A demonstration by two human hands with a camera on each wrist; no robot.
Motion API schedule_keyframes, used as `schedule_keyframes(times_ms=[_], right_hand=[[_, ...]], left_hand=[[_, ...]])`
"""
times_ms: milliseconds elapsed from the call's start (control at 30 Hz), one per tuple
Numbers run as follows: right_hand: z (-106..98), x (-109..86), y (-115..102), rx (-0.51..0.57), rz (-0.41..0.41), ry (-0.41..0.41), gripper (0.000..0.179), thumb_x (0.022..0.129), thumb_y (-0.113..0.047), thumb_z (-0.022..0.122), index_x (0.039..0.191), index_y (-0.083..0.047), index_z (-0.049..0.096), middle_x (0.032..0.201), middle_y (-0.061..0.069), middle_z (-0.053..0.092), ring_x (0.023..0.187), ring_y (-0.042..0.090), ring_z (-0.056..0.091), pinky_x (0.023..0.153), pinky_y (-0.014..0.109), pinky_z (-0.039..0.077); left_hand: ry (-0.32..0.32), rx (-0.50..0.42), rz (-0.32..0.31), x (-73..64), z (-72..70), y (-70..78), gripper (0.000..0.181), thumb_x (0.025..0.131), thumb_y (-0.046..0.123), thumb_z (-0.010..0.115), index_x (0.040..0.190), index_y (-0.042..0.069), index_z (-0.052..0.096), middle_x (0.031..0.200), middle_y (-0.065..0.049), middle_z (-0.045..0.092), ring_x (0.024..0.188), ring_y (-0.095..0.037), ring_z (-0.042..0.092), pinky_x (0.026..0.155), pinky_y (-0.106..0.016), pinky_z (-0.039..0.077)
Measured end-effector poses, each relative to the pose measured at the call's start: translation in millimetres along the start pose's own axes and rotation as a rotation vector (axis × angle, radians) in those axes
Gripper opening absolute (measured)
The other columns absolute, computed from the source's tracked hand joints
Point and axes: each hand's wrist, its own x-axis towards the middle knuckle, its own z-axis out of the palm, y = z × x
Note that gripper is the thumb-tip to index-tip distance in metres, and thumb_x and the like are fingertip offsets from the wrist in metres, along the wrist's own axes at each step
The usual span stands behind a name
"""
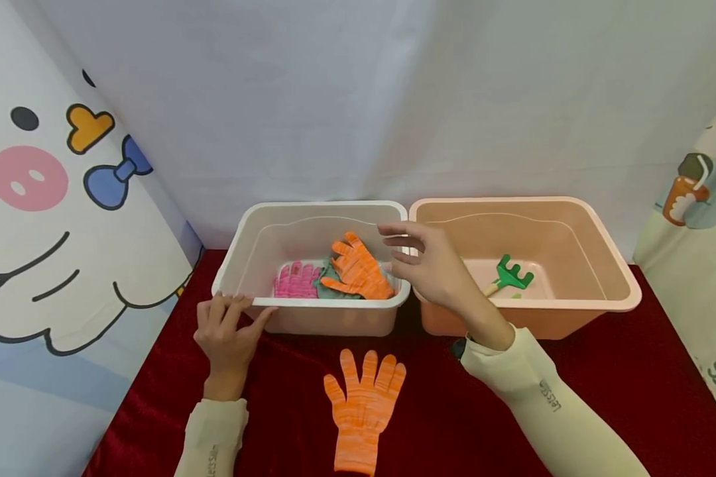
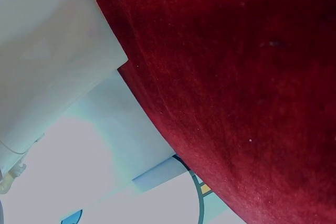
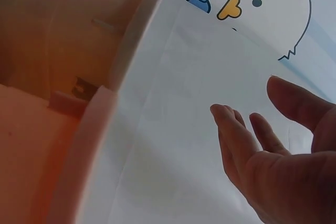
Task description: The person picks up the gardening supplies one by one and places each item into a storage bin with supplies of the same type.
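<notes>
The left hand (image 1: 229,334) holds the front left corner of a white plastic bin (image 1: 328,303), fingers over the rim and thumb along its front. Above the gap between the bins is the right hand (image 1: 432,268), with fingers loosely bent and nothing in them; the right wrist view shows this hand (image 3: 278,156) with thumb and fingers apart. Inside the white bin, an orange glove (image 1: 360,268) lies partly over a grey-green glove (image 1: 327,281), beside a pink glove (image 1: 297,281). Another orange glove (image 1: 364,404) lies flat on the table, fingers pointing toward the white bin.
A peach plastic bin (image 1: 525,303) stands right beside the white one. In it lies a small green hand rake (image 1: 511,273) with a pale handle. Dark red cloth (image 1: 286,404) covers the table, and a pale curtain (image 1: 310,99) hangs behind.
</notes>
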Motion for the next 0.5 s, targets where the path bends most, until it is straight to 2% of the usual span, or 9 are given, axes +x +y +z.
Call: schedule_keyframes(times_ms=[267, 400, 500], right_hand=[[-2.0, -23.5, 5.2, 0.017, 0.025, 0.023, 0.048, 0.081, 0.008, 0.062, 0.127, -0.005, 0.054, 0.127, 0.006, 0.053, 0.113, 0.019, 0.054, 0.089, 0.032, 0.047], [0.0, -36.5, 9.6, 0.071, 0.047, 0.021, 0.048, 0.081, 0.01, 0.061, 0.127, -0.002, 0.053, 0.127, 0.009, 0.052, 0.114, 0.021, 0.053, 0.088, 0.031, 0.047], [2.2, -45.7, 13.8, 0.083, 0.076, 0.019, 0.048, 0.082, 0.009, 0.062, 0.126, -0.006, 0.054, 0.126, 0.009, 0.053, 0.113, 0.021, 0.055, 0.085, 0.029, 0.049]], left_hand=[[-0.008, 0.004, 0.001, -1.8, -0.1, -1.1, 0.053, 0.069, 0.059, 0.072, 0.079, 0.006, 0.073, 0.078, -0.014, 0.063, 0.07, -0.035, 0.052, 0.052, -0.051, 0.047], [-0.002, 0.004, 0.001, -2.0, 0.8, -1.4, 0.053, 0.069, 0.058, 0.072, 0.079, 0.006, 0.073, 0.078, -0.014, 0.063, 0.07, -0.035, 0.052, 0.051, -0.05, 0.046], [0.002, 0.002, -0.003, -1.7, 1.3, -1.5, 0.053, 0.069, 0.058, 0.072, 0.079, 0.006, 0.073, 0.077, -0.014, 0.062, 0.07, -0.035, 0.052, 0.051, -0.05, 0.046]])
